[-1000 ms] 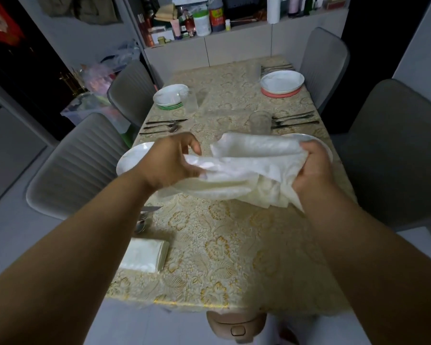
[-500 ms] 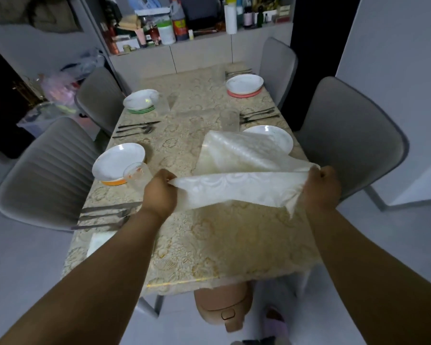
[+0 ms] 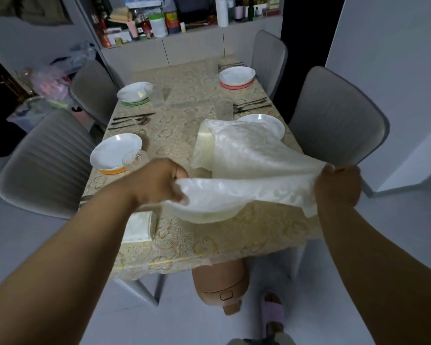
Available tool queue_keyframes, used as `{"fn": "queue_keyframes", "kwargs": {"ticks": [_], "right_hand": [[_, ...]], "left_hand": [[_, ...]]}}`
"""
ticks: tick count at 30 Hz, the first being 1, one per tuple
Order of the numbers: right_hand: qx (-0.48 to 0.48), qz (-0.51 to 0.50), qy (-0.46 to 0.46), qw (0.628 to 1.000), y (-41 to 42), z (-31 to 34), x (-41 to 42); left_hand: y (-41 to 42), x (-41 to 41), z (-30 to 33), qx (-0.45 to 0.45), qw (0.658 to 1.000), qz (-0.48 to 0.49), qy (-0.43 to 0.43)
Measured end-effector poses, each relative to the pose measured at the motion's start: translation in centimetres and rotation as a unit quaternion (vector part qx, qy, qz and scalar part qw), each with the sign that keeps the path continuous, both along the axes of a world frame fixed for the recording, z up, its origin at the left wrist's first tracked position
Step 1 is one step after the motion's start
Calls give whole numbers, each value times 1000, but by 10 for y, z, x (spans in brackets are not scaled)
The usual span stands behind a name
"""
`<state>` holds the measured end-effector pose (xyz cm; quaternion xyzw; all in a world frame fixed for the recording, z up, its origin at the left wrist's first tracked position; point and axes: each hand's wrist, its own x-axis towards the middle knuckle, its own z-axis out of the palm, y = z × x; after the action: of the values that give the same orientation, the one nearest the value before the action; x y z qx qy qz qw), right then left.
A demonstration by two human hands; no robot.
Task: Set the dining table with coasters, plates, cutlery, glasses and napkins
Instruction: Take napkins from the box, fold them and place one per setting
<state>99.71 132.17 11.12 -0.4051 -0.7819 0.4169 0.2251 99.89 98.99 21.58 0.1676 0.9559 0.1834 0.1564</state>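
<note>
A home dining room is shown. A table (image 3: 184, 235) covered in a gold floral cloth is ringed by grey padded chairs (image 3: 334, 115), at nine and three o'clock. Plates (image 3: 115, 151), cutlery (image 3: 132, 119) and glasses (image 3: 224, 109) are laid at each seat. At twelve o'clock, a ledge (image 3: 184, 33) is crowded with household bottles and jars.

On the rectangular patterned-cloth table (image 3: 184, 135), the white cloth napkin (image 3: 244, 165) is held between left hand (image 3: 159, 181) and right hand (image 3: 339, 185), over the near right white round plate (image 3: 271, 122). A folded white napkin (image 3: 138, 226) lies near-left, before the left white plate (image 3: 113, 150) and clear glass (image 3: 135, 158).
</note>
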Motion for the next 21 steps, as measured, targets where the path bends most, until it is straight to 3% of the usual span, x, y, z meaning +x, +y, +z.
{"fn": "queue_keyframes", "kwargs": {"ticks": [3,6,8,11,13,15,18,19,21], "right_hand": [[-66,46,-45,996,-4,-14,0],[-242,117,10,963,-16,-26,-4],[-286,187,25,939,-28,-37,-1],[-124,352,-94,923,-41,-60,9],[-55,418,-146,895,-43,-78,14],[42,418,-140,897,-42,-88,16],[204,315,-179,909,-31,-89,11],[223,296,-221,902,-24,-92,7],[156,277,-303,898,-13,-96,-3]], "left_hand": [[-4,9,-37,2,997,38,-61],[-3,15,-75,175,960,198,-93],[-5,16,-102,327,865,367,-102],[-1,21,-131,522,689,484,-135],[7,29,-143,545,624,533,-170],[13,38,-158,523,620,547,-210],[16,40,-176,446,652,570,-224],[16,38,-180,418,665,581,-214],[16,30,-185,384,687,586,-192]]}}
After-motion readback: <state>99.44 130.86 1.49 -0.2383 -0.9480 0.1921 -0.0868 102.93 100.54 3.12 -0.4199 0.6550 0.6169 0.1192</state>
